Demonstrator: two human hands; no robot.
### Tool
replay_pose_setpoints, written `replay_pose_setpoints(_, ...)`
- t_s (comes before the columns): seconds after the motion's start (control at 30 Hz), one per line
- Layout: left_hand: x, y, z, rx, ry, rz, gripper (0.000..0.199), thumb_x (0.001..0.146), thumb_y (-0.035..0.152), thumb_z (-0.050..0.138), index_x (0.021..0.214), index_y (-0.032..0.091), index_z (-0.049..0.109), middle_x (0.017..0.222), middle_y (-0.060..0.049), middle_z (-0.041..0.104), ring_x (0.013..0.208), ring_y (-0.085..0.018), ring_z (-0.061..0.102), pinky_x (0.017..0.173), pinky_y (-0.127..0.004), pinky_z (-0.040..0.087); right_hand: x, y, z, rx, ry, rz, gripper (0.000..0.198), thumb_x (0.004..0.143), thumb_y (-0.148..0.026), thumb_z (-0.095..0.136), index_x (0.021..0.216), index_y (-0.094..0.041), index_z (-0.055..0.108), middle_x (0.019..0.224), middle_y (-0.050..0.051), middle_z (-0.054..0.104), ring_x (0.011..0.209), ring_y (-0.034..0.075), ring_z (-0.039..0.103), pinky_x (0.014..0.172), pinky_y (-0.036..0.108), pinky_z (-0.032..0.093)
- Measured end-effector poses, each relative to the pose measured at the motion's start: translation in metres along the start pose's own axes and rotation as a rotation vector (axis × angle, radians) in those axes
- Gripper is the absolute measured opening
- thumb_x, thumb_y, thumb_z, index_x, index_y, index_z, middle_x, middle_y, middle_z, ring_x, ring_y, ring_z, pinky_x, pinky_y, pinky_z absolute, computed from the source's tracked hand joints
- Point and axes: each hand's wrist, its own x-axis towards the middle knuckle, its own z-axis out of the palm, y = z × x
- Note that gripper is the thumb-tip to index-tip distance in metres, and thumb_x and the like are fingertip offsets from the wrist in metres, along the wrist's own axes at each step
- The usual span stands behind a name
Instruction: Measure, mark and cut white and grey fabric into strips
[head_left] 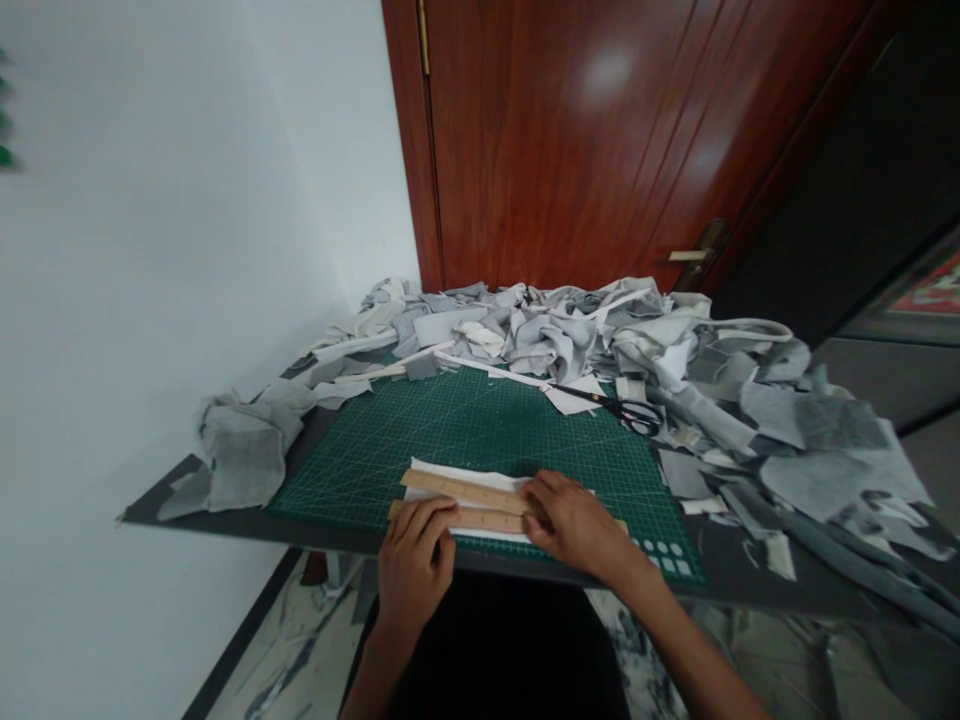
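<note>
White fabric piece (480,472) lies on the green mat (465,425), two wooden rulers (469,505) across it; our left hand (414,560) and right hand (574,520) press them, fingers flat; scissors (626,408) wait unused, nothing cut yet.

We see a white wall (150,250) at left, a glossy red-brown wooden door (585,140) behind the dark worktop (225,520), and a marbled floor (300,640) below.

The right hand (574,522) hides part of 2 wooden rulers (465,503); the scrap heap (862,470) runs off-frame right.
</note>
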Motion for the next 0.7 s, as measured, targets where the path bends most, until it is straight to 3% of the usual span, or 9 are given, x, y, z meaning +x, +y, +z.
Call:
replay_pose_setpoints(0.17,-0.001,-0.001,0.000,0.003,-0.016,-0.001,0.027,0.097,0.010,0.047,0.103,0.023,0.070,0.106,-0.004,0.077,0.104,-0.024,0.068,0.097,-0.040,0.049,0.001,0.002,0.000,0.111,0.022,0.061,0.014,0.094,-0.017,0.058,0.107,-0.021,0.060,0.103,0.005,0.071,0.088,0.021,0.068,0.076,0.029,0.044)
replay_pose_setpoints(0.33,-0.001,-0.004,0.001,-0.028,-0.018,0.016,0.026,0.098,0.010,0.048,0.104,0.023,0.070,0.107,-0.004,0.076,0.104,-0.025,0.067,0.098,-0.042,0.047,0.000,0.012,0.001,0.349,0.047,0.044,0.007,0.100,-0.024,0.057,0.107,-0.023,0.057,0.092,0.000,0.070,0.080,0.018,0.066,0.075,0.028,0.041)
replay_pose_setpoints(0.43,0.000,-0.003,0.000,-0.043,-0.030,0.005,0.026,0.098,0.010,0.049,0.104,0.023,0.070,0.108,-0.004,0.076,0.106,-0.025,0.066,0.099,-0.042,0.047,-0.001,0.013,0.002,0.595,0.190,0.046,0.011,0.101,-0.033,0.058,0.104,-0.023,0.062,0.093,0.001,0.067,0.082,0.017,0.063,0.074,0.027,0.043)
replay_pose_setpoints(0.57,0.001,-0.001,0.000,-0.058,-0.041,-0.010,0.025,0.098,0.009,0.049,0.103,0.023,0.069,0.108,-0.004,0.075,0.106,-0.025,0.065,0.098,-0.042,0.047,-0.007,0.011,0.004,1.060,0.403,0.212,0.033,0.096,-0.051,0.066,0.117,-0.026,0.068,0.086,-0.001,0.064,0.071,0.015,0.058,0.063,0.025,0.045)
replay_pose_setpoints(0.7,0.002,0.000,0.001,-0.059,-0.034,-0.020,0.025,0.098,0.010,0.048,0.103,0.023,0.069,0.107,-0.004,0.075,0.105,-0.025,0.065,0.099,-0.042,0.046,-0.018,0.016,0.010,1.193,0.530,0.316,0.035,0.085,-0.054,0.079,0.103,-0.024,0.078,0.087,0.002,0.073,0.077,0.016,0.063,0.070,0.026,0.049)
